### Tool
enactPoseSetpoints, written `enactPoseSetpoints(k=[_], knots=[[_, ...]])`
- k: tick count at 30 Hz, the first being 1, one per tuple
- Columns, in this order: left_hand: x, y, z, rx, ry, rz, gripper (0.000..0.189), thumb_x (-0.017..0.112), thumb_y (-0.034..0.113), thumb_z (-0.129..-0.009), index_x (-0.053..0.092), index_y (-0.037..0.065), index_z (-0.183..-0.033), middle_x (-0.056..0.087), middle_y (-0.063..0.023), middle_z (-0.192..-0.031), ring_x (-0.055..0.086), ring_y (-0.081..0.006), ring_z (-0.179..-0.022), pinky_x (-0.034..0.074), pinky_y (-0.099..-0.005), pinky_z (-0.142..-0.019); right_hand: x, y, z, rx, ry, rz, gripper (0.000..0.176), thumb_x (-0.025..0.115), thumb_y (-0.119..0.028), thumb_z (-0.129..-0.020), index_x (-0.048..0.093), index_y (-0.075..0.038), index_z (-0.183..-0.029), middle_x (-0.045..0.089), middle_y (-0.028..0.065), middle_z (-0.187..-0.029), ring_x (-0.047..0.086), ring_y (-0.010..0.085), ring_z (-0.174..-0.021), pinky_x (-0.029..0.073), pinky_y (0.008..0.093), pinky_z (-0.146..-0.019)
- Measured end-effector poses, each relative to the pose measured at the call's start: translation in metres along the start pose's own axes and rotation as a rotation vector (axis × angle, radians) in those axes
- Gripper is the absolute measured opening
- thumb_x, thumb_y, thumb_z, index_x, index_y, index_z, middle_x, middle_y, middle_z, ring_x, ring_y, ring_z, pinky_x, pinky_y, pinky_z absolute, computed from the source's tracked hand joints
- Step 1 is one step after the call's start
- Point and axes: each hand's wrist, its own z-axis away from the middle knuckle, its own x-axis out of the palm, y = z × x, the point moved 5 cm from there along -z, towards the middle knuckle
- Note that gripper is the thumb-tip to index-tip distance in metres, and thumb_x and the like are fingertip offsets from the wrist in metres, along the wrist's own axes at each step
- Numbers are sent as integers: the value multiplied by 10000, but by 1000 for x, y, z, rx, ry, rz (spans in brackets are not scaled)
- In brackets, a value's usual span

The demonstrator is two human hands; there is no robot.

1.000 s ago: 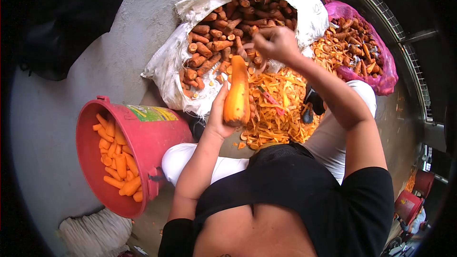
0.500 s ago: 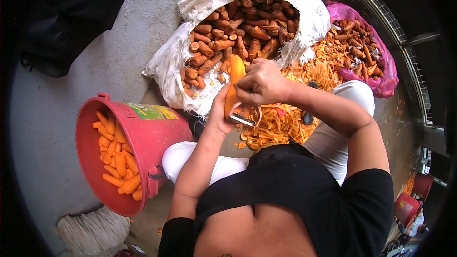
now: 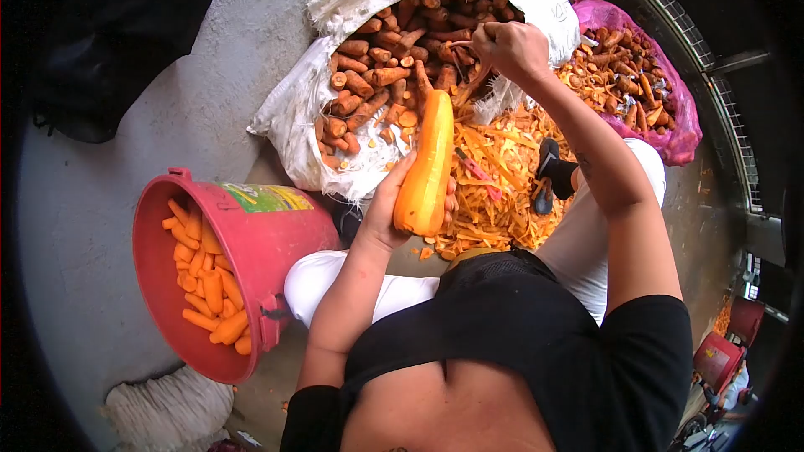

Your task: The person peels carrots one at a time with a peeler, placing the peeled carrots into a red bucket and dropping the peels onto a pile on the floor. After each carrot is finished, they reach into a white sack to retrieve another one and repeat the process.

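Note:
My left hand [image 3: 390,205] is wrapped round the thick lower end of a large, mostly peeled carrot [image 3: 428,167], which points up and away from me. Beyond the carrot's narrow tip, my right hand [image 3: 512,48] is closed in front of the white sack's opening. A blurred peeler [image 3: 461,52] seems to extend from its fingers, with a strip hanging near it. Unpeeled carrots [image 3: 377,75] fill the white sack [image 3: 289,117]. Orange peelings [image 3: 502,151] are heaped between my legs, with a red-handled tool [image 3: 477,174] lying on them.
A red bucket [image 3: 285,230] holding peeled carrots [image 3: 213,285] stands at the left. The pink sack [image 3: 685,121] at the upper right holds carrot pieces. A black cloth [image 3: 117,33] lies at the upper left, a pale sack [image 3: 172,406] at the lower left. Red containers [image 3: 718,360] stand far right.
My right hand has moved up and right, away from the carrot, to beyond its tip. The carrot in my left hand is now fully exposed and sits lower, its peeled side showing.

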Motion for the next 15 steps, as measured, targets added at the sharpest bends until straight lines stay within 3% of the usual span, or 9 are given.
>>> enactPoseSetpoints(k=[3, 5, 7, 8, 12, 15], knots=[[-13, 5, -8, 27, 20, 38, 479, 409, 461, -965, 509, 60, -1208, 617, -138, -998, 650, -233, -800, 564, -361, -671, -9, -36, 13, 138, -253, -482, 313, 580, -356, -844, 703, -135, -660, 617, 51, -532, 597, 202, -444, 489, 332, -485], [-16, 10, -9, 78, 137, 45, 481, 407, 462, -962, 517, 63, -1207, 618, -124, -1030, 648, -232, -846, 561, -373, -708, -12, -69, 32, -1, -286, -686, 276, 576, -272, -829, 689, -87, -657, 603, 66, -529, 580, 193, -443, 459, 335, -466], [-13, 14, -7, 166, 342, 12, 497, 400, 468, -958, 518, 53, -1206, 617, -118, -1067, 643, -241, -898, 556, -393, -740, -25, -101, 47, -342, -239, -640, 225, 605, -230, -766, 649, -80, -604, 564, 69, -513, 564, 220, -475, 457, 345, -509], [-29, 11, -14, 94, 251, 35, 457, 418, 433, -954, 524, 65, -1203, 627, -88, -1102, 637, -224, -960, 548, -391, -795, -31, -111, 54, -394, -239, -621, 215, 613, -219, -744, 627, -83, -578, 535, 73, -505, 549, 236, -484, 447, 357, -520], [-19, 10, -13, 158, 214, 30, 394, 451, 378, -938, 539, 68, -1166, 632, -83, -1070, 640, -229, -942, 547, -385, -809, -36, -127, 65, -491, -215, -627, 228, 643, -225, -687, 564, -104, -511, 474, 88, -487, 513, 268, -481, 405, 389, -500], [-19, 7, -9, 112, 330, 11, 380, 455, 375, -936, 545, 75, -1151, 633, -84, -1059, 642, -230, -929, 548, -387, -810, -35, -131, 67, -539, -191, -587, 222, 650, -235, -673, 563, -117, -506, 471, 84, -479, 511, 272, -470, 400, 389, -491]])
